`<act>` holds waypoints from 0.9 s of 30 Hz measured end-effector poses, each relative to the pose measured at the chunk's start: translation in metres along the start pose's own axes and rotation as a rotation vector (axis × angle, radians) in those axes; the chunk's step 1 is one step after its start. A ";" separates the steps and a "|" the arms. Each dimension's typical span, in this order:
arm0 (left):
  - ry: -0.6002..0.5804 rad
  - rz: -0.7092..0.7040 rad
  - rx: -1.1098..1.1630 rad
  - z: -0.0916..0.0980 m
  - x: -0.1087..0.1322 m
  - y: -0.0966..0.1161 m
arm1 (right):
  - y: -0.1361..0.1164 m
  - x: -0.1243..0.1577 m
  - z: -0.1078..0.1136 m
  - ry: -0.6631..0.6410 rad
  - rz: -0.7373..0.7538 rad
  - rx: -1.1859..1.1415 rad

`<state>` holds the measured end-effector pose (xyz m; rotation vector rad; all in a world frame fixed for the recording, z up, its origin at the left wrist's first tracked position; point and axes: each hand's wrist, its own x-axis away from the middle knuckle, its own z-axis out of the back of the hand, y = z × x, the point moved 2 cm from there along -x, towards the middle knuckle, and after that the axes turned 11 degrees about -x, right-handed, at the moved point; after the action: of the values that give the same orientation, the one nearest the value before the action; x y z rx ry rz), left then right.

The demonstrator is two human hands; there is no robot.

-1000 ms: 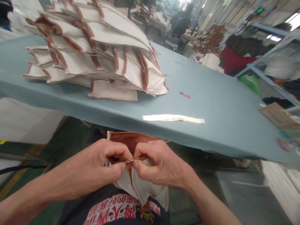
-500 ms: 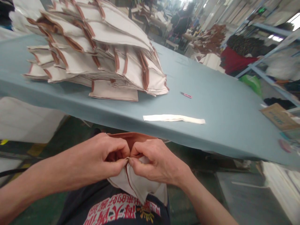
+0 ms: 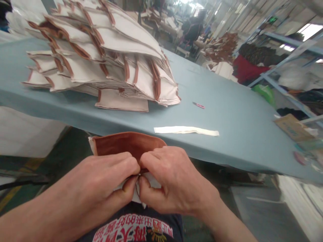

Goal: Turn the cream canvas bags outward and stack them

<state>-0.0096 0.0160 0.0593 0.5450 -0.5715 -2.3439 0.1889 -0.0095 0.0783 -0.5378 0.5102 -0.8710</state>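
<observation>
My left hand [image 3: 101, 181] and my right hand [image 3: 171, 181] meet knuckle to knuckle in front of my chest, below the table's near edge. Both are closed in a pinch on one cream canvas bag with a brown lining [image 3: 121, 144]. The brown inner side of the bag stands up behind my fingers, and a little cream cloth shows beneath them. Thumbs and forefingers press together at the bag's seam, which my fingers mostly hide.
A tall slanted pile of cream bags with brown trim [image 3: 101, 53] lies on the blue-grey table [image 3: 227, 101]. A cream fabric strip [image 3: 186, 130] and small pink snips [image 3: 199, 105] lie to its right. A cardboard box [image 3: 292, 127] and shelving stand at right; a person works far behind.
My hands have risen and closed tighter together, and the bag's brown lining now stands higher and wider behind my fingers. Less cream cloth hangs below them.
</observation>
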 end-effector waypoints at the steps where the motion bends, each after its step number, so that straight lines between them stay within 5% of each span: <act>1: 0.010 -0.013 -0.015 0.000 0.001 0.000 | 0.003 0.000 -0.001 0.006 -0.012 -0.072; 11: 0.030 -0.229 -0.161 -0.014 0.035 -0.010 | 0.011 0.001 0.003 -0.073 -0.217 -0.752; 17: 0.018 -0.309 -0.167 -0.020 0.033 -0.011 | 0.021 0.008 -0.006 -0.153 -0.443 -1.036; 22: 0.132 -0.099 0.054 -0.019 0.018 -0.003 | 0.015 0.012 -0.003 -0.035 -0.316 -0.852; 27: 0.017 0.043 0.061 -0.009 0.014 0.001 | 0.012 0.018 0.002 0.085 -0.123 -0.545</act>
<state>-0.0147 0.0038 0.0493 0.5740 -0.6431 -2.2856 0.2070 -0.0176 0.0687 -1.0409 0.8067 -0.8730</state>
